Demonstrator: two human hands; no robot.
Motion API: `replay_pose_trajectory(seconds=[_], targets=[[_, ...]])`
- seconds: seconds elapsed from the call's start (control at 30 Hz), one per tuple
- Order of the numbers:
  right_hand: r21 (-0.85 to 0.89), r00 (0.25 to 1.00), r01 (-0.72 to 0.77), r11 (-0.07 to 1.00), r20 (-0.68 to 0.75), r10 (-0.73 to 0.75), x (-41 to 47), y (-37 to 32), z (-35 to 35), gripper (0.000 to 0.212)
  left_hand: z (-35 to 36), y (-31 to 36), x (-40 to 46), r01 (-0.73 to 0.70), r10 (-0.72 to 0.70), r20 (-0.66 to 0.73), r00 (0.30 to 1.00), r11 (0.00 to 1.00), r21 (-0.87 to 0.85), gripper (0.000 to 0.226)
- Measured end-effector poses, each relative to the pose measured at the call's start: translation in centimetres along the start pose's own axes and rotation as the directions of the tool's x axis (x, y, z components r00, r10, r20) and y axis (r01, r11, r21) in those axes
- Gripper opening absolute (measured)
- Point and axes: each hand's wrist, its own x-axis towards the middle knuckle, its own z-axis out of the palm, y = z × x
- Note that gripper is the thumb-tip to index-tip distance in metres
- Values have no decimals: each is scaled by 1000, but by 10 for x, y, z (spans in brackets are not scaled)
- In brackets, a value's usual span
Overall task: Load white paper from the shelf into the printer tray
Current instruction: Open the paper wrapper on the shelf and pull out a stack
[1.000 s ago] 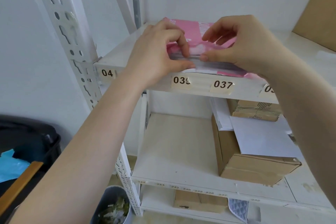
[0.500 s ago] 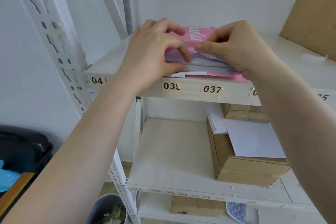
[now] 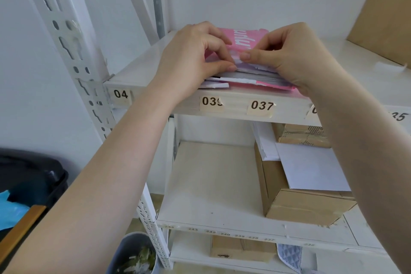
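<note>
A torn-open pink paper pack [image 3: 246,38] lies on the top white shelf [image 3: 138,66], above the labels 039 and 037. White sheets [image 3: 255,72] show at its open front end. My left hand [image 3: 191,58] pinches the sheets at the pack's left front, thumb under and fingers on top. My right hand [image 3: 289,55] pinches the wrapper and top sheets at the right front. No printer is in view.
A tan PICO box [image 3: 387,18] stands on the same shelf at far right. The shelf below holds a cardboard box [image 3: 300,204] with loose white sheets [image 3: 311,167] on it. A white upright post [image 3: 73,55] rises at left, with a bin [image 3: 133,253] at its foot.
My fingers have worked further into the pack's open end, lifting the wrapper flap and separating the top sheets. The pack has stayed where it was on the shelf.
</note>
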Motion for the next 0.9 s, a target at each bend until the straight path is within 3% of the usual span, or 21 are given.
replay_pose_trajectory(seconds=[0.2,0.4,0.5,0.7,0.8,0.9], targets=[[25,996,84,996,-36,-83,-5,-5,-2,33,6,6,-9,-135,164,-161,973,975,175,16],[-40,953,176,984,-243,-181,-38,-12,-15,32,6,11,-31,-141,198,-265,944,965,220,16],[39,931,128,991,-350,-106,-59,-3,-19,27,8,19,-43,-93,141,-341,929,984,153,17],[247,931,-12,969,-350,101,-108,19,-15,48,7,34,-69,-104,159,-330,930,978,179,21],[372,944,-160,914,-214,252,-124,25,-11,43,10,39,-94,-77,110,-334,936,991,110,20],[452,933,-351,820,96,346,-134,23,-4,40,16,43,-116,-19,41,-334,942,998,67,21]])
